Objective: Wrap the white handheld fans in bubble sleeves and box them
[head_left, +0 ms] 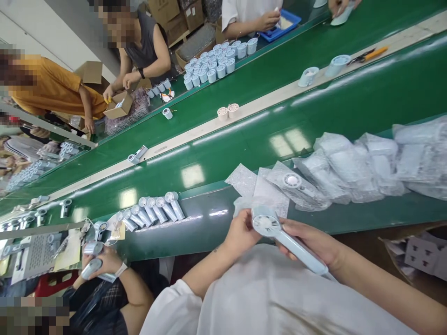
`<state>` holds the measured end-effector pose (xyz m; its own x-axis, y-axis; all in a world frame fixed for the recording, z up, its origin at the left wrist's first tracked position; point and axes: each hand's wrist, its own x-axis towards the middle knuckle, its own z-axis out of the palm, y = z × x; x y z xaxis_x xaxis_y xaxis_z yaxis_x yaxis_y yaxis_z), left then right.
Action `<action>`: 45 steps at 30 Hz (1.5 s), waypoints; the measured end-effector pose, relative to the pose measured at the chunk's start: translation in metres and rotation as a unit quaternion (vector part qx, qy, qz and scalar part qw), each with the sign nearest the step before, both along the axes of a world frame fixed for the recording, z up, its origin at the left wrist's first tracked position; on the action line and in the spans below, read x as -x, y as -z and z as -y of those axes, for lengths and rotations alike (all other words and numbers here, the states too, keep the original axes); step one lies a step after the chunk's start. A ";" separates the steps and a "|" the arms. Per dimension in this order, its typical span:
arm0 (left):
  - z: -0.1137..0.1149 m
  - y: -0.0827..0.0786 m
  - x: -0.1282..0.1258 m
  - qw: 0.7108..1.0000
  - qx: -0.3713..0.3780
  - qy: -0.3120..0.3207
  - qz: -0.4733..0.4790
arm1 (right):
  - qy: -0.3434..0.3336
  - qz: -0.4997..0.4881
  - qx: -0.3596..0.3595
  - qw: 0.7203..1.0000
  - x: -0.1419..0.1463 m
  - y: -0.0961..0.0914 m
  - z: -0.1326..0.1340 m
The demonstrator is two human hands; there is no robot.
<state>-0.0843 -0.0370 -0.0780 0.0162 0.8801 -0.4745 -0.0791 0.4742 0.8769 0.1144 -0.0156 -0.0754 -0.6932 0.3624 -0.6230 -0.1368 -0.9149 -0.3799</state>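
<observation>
A pale blue handheld fan [293,249] is held in front of my white shirt, its round grille facing up. My left hand [242,229] grips the edge of the fan head, fingertips partly hidden behind it. Around the handle is my right hand [316,239], its fingers closed from behind. Just beyond the fan head lie flat bubble-wrap bags [270,188] at the table edge. One bagged fan [295,184] rests beside them, grille showing through the wrap. Farther right, several more wrapped fans [349,167] lie overlapping in a row.
Several bare fans [157,209] lie in a row at left on the table [206,228]. A green conveyor [223,158] runs behind. Another person's hands [106,263] hold fans at lower left. Across the belt, people work near rows of fan heads [213,65]. An open box [415,251] sits right.
</observation>
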 end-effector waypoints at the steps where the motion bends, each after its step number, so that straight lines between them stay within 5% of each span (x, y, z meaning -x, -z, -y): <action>1: 0.002 0.000 0.000 1.000 0.015 -0.011 0.022 | -0.006 0.006 -0.007 1.000 0.003 0.000 -0.003; 5: 0.007 0.006 0.004 0.988 0.077 -0.129 0.012 | -0.011 0.058 -0.036 0.998 0.005 -0.004 -0.006; 8: 0.010 0.008 0.009 0.984 0.000 -0.162 -0.069 | -0.004 0.115 -0.030 0.993 0.006 -0.008 0.002; 11: 0.015 0.010 0.018 0.957 -0.185 -0.086 -0.207 | 0.002 0.145 -0.024 0.989 0.011 -0.010 0.009; 14: 0.022 0.014 0.031 0.878 -0.349 0.019 -0.327 | 0.017 0.161 -0.032 0.986 0.014 -0.012 0.010; 18: 0.033 0.021 0.038 0.818 -0.392 0.095 -0.410 | 0.054 0.193 -0.019 0.979 0.016 -0.017 0.011; 24: 0.030 0.017 0.029 0.860 -0.315 0.119 -0.383 | 0.085 0.186 0.023 0.978 0.015 -0.020 0.025; 30: 0.020 0.011 0.026 0.821 -0.392 0.280 -0.307 | 0.123 0.190 0.043 0.973 0.015 -0.023 0.033; 34: 0.026 0.018 0.021 0.787 -0.444 0.273 -0.331 | 0.137 0.201 0.059 0.968 0.013 -0.031 0.033; 38: 0.030 0.021 0.004 0.807 -0.431 0.239 -0.325 | 0.203 0.204 0.081 0.954 0.003 -0.037 0.029; 45: -0.007 -0.015 -0.052 0.821 -0.427 0.293 -0.242 | 0.195 0.162 0.086 0.964 -0.019 -0.029 0.019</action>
<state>-0.0325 -0.0304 -0.0634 0.5463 0.8039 0.2354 0.3995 -0.4970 0.7703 0.1330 -0.0349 -0.0465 -0.2846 0.4277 -0.8579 -0.3820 -0.8714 -0.3077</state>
